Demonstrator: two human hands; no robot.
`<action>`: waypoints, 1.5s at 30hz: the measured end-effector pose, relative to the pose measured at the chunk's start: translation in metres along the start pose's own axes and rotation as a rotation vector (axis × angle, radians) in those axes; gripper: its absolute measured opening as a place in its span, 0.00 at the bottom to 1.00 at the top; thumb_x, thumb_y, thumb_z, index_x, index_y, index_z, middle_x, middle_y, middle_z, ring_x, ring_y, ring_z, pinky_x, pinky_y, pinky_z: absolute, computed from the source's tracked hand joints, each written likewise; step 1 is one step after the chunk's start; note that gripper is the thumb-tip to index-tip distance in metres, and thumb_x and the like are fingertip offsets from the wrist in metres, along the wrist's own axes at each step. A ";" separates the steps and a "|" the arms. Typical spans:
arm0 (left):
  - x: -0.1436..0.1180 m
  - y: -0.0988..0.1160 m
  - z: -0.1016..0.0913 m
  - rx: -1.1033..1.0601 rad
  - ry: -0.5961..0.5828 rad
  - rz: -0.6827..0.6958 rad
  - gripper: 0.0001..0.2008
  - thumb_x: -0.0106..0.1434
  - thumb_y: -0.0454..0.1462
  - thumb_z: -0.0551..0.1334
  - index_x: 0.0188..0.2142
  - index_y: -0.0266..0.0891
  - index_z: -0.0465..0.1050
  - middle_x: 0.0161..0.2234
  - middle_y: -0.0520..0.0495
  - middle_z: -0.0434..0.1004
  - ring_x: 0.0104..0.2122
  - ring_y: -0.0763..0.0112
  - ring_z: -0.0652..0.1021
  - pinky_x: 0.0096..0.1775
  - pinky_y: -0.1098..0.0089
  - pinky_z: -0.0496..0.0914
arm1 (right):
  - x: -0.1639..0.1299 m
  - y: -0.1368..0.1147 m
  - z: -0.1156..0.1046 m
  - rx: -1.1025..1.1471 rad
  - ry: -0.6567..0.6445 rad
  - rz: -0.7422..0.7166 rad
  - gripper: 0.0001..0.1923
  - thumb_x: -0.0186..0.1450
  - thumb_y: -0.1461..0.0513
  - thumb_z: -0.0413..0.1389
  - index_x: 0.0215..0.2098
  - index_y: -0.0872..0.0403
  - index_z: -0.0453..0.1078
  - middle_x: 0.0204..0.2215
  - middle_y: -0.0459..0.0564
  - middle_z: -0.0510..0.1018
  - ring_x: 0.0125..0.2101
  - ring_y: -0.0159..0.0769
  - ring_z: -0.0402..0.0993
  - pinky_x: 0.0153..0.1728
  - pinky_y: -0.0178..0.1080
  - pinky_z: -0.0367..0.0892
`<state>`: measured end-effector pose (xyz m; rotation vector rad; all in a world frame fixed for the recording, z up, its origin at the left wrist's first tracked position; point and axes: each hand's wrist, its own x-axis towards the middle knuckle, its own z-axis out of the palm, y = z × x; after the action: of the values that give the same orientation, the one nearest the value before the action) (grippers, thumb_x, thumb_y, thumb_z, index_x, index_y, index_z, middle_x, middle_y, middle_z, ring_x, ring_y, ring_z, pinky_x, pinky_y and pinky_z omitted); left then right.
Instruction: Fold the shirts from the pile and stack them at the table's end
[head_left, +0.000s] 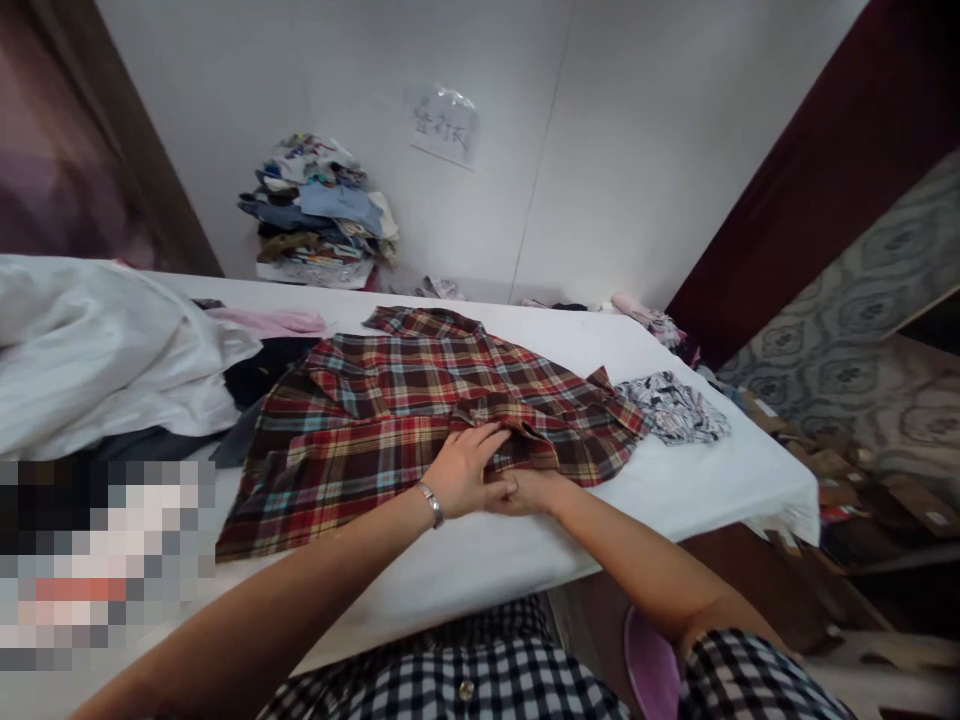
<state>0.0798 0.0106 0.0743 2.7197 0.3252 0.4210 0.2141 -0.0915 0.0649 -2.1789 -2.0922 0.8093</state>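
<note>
A red, blue and yellow plaid shirt [390,400] lies spread flat on the white table [675,480]. My left hand [465,468], with a silver bracelet on the wrist, rests palm down on the shirt's near edge, fingers apart. My right hand [529,490] sits just beside it and partly under it, touching the shirt's hem; its fingers are mostly hidden, so I cannot see whether it pinches the cloth.
A white sheet or bag [97,350] and dark garments [262,375] lie at the left. A small patterned cloth [675,408] sits right of the shirt. A pile of clothes [319,215] stands by the back wall. Cardboard clutter [840,470] lies beyond the table's right edge.
</note>
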 end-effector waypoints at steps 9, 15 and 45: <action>0.034 -0.010 -0.001 -0.146 -0.358 -0.220 0.26 0.59 0.54 0.57 0.50 0.42 0.71 0.31 0.49 0.76 0.32 0.64 0.77 0.32 0.69 0.66 | -0.008 0.008 0.013 -0.140 0.145 -0.134 0.26 0.66 0.45 0.50 0.55 0.51 0.68 0.45 0.53 0.79 0.42 0.42 0.76 0.40 0.39 0.69; 0.041 0.021 -0.002 0.098 -0.041 -0.075 0.40 0.56 0.53 0.62 0.64 0.46 0.53 0.57 0.40 0.66 0.47 0.56 0.75 0.39 0.64 0.70 | 0.003 0.011 0.025 -0.197 0.249 -0.238 0.27 0.66 0.50 0.53 0.57 0.55 0.66 0.57 0.57 0.70 0.53 0.46 0.69 0.49 0.43 0.67; 0.038 -0.029 -0.109 -0.493 0.923 -0.458 0.17 0.53 0.43 0.63 0.39 0.32 0.74 0.30 0.53 0.75 0.29 0.76 0.72 0.36 0.71 0.71 | -0.042 0.052 0.032 -0.215 0.613 0.078 0.29 0.63 0.64 0.52 0.62 0.56 0.60 0.60 0.59 0.67 0.59 0.47 0.60 0.61 0.55 0.48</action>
<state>0.0746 0.0823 0.1695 1.7470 0.9066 1.3755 0.2521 -0.1470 0.0333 -2.2266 -1.8418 -0.1028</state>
